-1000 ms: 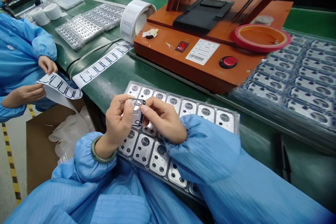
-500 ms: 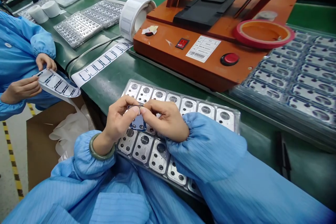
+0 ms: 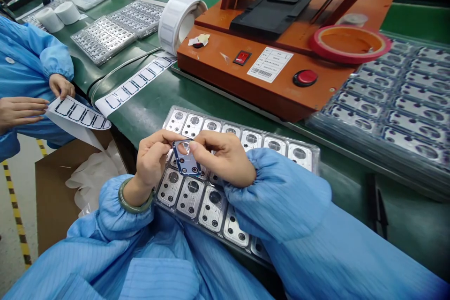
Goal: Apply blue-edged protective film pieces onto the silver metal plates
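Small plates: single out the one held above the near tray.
The bluish, dark-edged plate, held at its top by the left hand and right hand; the silvery plates below it lie in pockets of the near tray.

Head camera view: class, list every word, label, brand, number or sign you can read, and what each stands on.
No word, brand or number can be read with certainty.
White label on the orange machine: print and a barcode, too small to read.
Red switch on its front: pale marks, too small to read.
Paper strip: dark outlines, no readable words.
Held plate: no readable text.
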### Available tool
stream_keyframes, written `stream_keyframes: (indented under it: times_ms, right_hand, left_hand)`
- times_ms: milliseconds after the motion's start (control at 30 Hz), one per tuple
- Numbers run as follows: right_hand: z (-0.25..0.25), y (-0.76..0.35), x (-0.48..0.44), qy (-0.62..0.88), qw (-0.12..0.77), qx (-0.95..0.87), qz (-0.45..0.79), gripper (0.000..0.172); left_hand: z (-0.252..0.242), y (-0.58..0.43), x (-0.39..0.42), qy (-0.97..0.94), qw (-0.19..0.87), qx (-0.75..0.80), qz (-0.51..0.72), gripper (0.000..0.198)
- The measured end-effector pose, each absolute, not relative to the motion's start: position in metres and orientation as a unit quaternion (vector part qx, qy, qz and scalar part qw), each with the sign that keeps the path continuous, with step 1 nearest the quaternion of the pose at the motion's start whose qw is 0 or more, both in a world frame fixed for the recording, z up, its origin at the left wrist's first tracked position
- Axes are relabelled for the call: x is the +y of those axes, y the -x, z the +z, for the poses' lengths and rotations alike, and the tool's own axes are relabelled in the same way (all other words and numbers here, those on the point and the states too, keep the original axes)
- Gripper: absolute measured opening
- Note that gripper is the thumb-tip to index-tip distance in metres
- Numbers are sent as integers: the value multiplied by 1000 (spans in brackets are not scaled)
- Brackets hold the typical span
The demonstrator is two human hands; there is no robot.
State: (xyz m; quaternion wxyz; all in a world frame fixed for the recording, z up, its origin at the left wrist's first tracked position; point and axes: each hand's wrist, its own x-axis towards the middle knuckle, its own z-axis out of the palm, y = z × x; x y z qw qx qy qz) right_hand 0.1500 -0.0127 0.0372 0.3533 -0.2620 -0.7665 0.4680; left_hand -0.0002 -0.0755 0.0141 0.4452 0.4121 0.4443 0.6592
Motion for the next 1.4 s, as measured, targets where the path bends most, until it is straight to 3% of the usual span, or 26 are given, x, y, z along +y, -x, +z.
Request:
stream_keyframes:
  times_ms: [200,467,567,733,1033,1200,1400]
  right_hand:
    - [36,-152,-11,279,350,-725,523,28]
    - [35,-149,-10,282,346,-716,537,36]
    - [34,-148,-8,278,303,-713,568,41]
    - [31,-148,-6,245,231,-702,627,20]
    - [30,-145,-11,247,245,-711,611,3]
    - [26,-147,-5,286,270,-708,587,12]
    - [15,-144,1,349,313,-697,543,17]
  left_hand:
    - [13,-2,-75,-400,440,471,652,29]
    - [7,-1,-73,-424,361,523,645,26]
    - [7,0,-71,-390,297,550,676,25]
    - [7,2,-68,-349,214,583,702,25]
    - [8,1,-67,-346,198,589,703,27]
    - [33,22,-65,-400,258,641,602,25]
    - [37,49,-29,-539,199,686,447,20]
